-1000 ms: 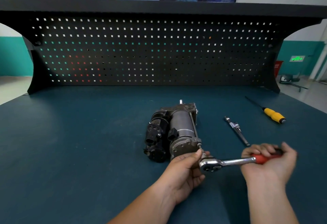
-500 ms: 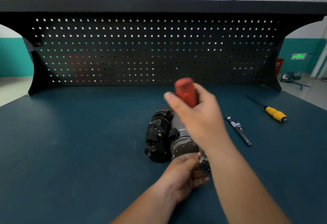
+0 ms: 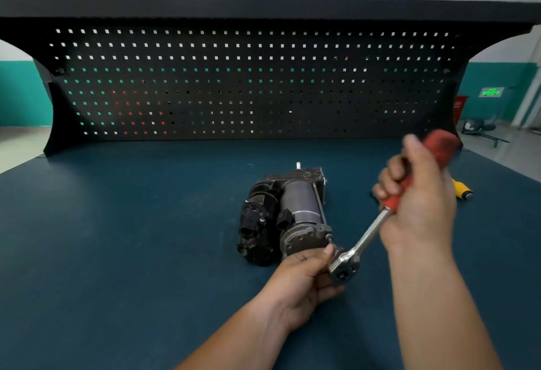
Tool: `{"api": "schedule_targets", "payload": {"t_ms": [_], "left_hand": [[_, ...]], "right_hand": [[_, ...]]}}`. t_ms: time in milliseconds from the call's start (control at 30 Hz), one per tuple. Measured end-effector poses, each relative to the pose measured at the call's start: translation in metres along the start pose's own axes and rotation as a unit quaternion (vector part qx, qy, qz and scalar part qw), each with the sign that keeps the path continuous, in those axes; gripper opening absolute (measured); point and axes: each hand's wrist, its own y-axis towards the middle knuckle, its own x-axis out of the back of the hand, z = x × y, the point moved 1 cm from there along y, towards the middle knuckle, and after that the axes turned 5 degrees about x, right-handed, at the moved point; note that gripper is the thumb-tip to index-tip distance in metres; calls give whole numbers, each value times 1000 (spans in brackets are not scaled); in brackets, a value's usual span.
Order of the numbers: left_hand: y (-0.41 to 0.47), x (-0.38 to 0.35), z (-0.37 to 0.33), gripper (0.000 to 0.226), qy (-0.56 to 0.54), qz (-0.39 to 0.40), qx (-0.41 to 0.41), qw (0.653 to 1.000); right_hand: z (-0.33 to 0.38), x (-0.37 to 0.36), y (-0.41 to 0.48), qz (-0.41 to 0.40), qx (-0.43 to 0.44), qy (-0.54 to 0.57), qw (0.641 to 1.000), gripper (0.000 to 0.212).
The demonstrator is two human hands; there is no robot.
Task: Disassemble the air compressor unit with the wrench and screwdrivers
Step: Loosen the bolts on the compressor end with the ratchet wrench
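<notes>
Both hands busy | right hand (image 3: 418,203) grips ratchet wrench (image 3: 366,241) | left hand (image 3: 301,279) apparently pinches its head | compressor (image 3: 287,211) dark, intact

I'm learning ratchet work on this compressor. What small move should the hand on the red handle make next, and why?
Probably another short swing of the ratchet wrench about its head. The right hand grips the red handle, raised up and to the right, while the left hand steadies the head at the air compressor's near end, apparently seated on a fastener there, so the fastener is likely not out yet.
</notes>
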Motion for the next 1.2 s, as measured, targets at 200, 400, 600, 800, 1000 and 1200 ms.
{"api": "schedule_targets", "payload": {"t_ms": [200, 400, 600, 800, 1000, 1200], "left_hand": [[-3, -3, 0, 31, -14, -13, -3, 1000], [-4, -3, -1, 22, -5, -17, 1, 1000], [-4, 0, 0, 19, 12, -10, 15, 1000], [-2, 0, 0, 32, 7, -6, 11, 1000], [2, 5, 0, 20, 5, -30, 28, 999], [0, 5, -2, 37, 9, -6, 18, 1000]], "right_hand": [[-6, 55, 2, -192, -68, 139, 969, 28], [-27, 89, -16, -340, -104, 191, 915, 33], [-10, 61, -5, -230, -42, 133, 963, 29], [-2, -8, -9, 38, 53, -44, 997, 14], [-23, -45, -35, 208, 156, -266, 928, 28], [-24, -44, -40, 209, 183, -286, 917, 31]]}}
